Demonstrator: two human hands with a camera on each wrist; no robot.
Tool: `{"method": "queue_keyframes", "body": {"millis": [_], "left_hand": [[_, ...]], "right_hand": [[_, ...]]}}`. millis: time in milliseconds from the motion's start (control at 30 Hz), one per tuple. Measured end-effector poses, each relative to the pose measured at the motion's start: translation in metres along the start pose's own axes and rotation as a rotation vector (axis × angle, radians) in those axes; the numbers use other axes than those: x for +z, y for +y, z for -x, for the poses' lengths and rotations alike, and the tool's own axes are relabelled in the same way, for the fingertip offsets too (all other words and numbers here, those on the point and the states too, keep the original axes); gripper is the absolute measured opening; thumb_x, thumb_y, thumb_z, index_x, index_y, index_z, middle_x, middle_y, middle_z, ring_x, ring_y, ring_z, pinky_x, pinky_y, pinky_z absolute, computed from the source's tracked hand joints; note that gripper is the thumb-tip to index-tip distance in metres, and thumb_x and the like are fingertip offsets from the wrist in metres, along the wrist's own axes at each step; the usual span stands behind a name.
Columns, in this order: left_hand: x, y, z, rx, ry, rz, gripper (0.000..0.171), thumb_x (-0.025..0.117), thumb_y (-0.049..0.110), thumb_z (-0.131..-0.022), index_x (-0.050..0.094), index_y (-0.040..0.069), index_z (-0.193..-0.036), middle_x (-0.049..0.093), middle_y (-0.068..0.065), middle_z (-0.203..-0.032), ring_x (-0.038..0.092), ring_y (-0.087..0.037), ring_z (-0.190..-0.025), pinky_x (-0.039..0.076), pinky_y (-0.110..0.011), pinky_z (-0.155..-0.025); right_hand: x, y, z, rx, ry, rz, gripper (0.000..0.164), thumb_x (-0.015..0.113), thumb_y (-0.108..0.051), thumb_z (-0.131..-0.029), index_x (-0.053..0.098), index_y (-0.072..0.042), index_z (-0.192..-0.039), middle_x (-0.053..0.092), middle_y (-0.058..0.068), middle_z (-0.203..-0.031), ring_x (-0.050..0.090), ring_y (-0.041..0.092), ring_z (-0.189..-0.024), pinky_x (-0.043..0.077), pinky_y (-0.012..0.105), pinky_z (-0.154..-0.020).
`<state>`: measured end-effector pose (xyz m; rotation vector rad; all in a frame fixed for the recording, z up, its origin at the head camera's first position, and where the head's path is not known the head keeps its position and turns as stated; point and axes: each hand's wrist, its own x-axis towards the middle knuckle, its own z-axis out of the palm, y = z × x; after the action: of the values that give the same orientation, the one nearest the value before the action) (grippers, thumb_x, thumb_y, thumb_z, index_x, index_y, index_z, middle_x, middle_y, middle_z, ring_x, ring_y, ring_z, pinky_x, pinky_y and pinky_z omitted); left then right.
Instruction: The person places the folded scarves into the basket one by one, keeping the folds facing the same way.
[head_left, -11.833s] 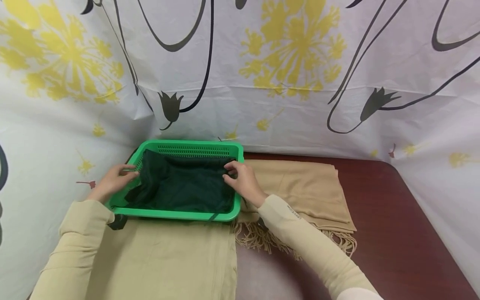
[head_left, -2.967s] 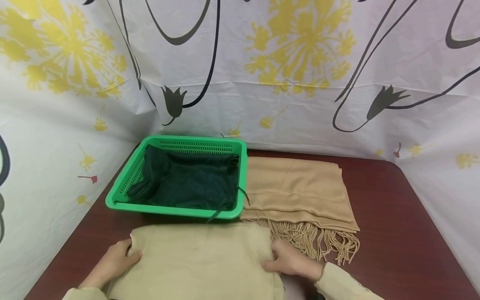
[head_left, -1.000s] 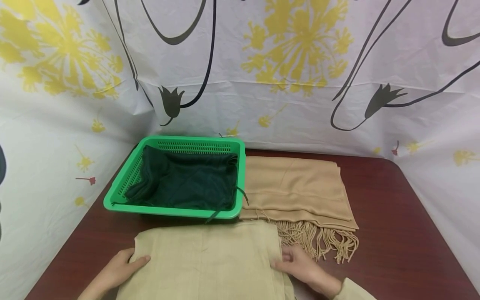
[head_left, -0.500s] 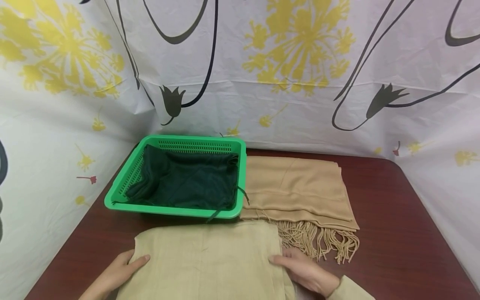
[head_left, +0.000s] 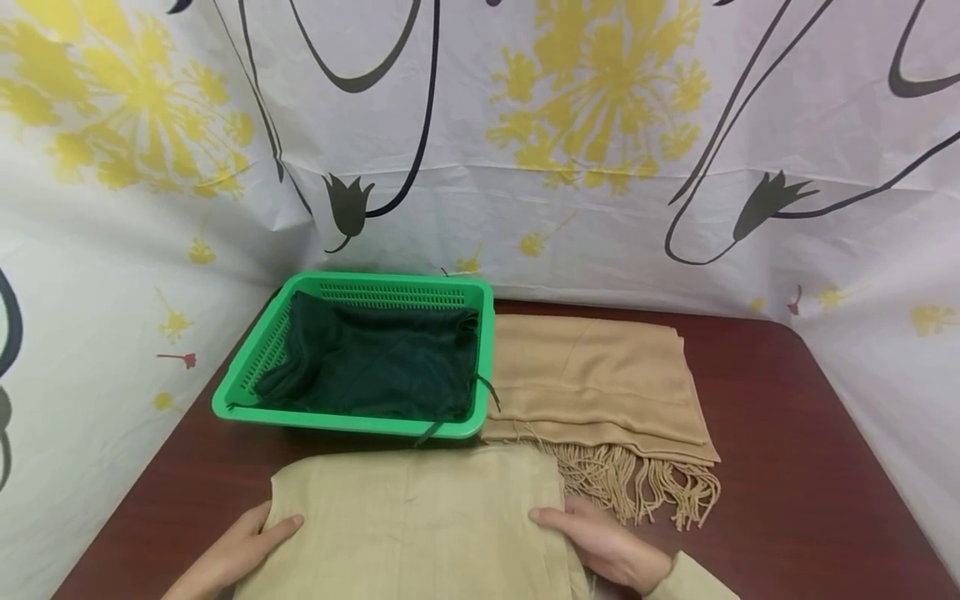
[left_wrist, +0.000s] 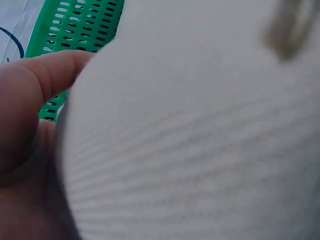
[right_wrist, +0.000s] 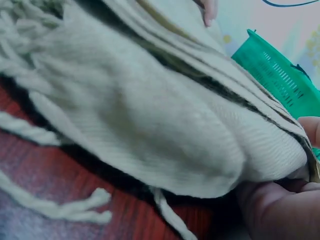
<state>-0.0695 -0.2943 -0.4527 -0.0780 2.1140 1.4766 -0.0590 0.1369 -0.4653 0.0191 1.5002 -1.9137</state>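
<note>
A pale beige fringed scarf (head_left: 412,525), folded into several layers, lies before me at the bottom of the head view. My left hand (head_left: 243,542) grips its left edge, thumb on top and fingers hidden beneath. On the opposite edge, my right hand (head_left: 607,537) holds the layers with the thumb over them. The right wrist view shows the stacked folds of the scarf (right_wrist: 150,110) and twisted fringe hanging by the table. Cloth fills most of the left wrist view, beside the left thumb (left_wrist: 55,70).
Behind the scarf stands a green plastic basket (head_left: 345,423) holding a folded dark green scarf (head_left: 390,367). A tan fringed scarf (head_left: 592,375) lies folded to the basket's right. The dark red table (head_left: 787,450) meets a patterned white curtain (head_left: 465,150) at the back.
Earlier both hands were at the basket with the dark green scarf; later they came to the pale scarf's sides. Lately the right thumb has moved onto its top, and the scarf has hardly moved.
</note>
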Motion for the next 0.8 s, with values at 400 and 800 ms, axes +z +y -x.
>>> {"method": "queue_keyframes", "body": {"millis": [400,800], "left_hand": [[0.0004,0.0005,0.0025,-0.013,0.081,-0.079,0.067,0.048,0.027,-0.091,0.017,-0.02,-0.128,0.057,-0.015,-0.096,0.059,-0.023,-0.073,0.049,-0.033,-0.062],[0.005,0.0045,0.0046,-0.077,0.255,-0.145,0.059,0.05,0.027,-0.09,0.027,-0.013,-0.126,0.051,-0.022,-0.108,0.057,-0.018,-0.077,0.047,-0.031,-0.064]], "right_hand": [[0.0021,-0.0006,0.0019,-0.072,0.035,0.042,0.043,0.052,-0.016,-0.088,0.04,0.014,-0.117,0.061,0.018,-0.097,0.061,0.027,-0.085,0.048,0.039,-0.076],[0.0035,-0.0021,0.0023,-0.122,0.212,0.095,0.046,0.059,-0.012,-0.084,0.041,0.017,-0.115,0.063,0.016,-0.09,0.063,0.025,-0.077,0.05,0.038,-0.07]]}}
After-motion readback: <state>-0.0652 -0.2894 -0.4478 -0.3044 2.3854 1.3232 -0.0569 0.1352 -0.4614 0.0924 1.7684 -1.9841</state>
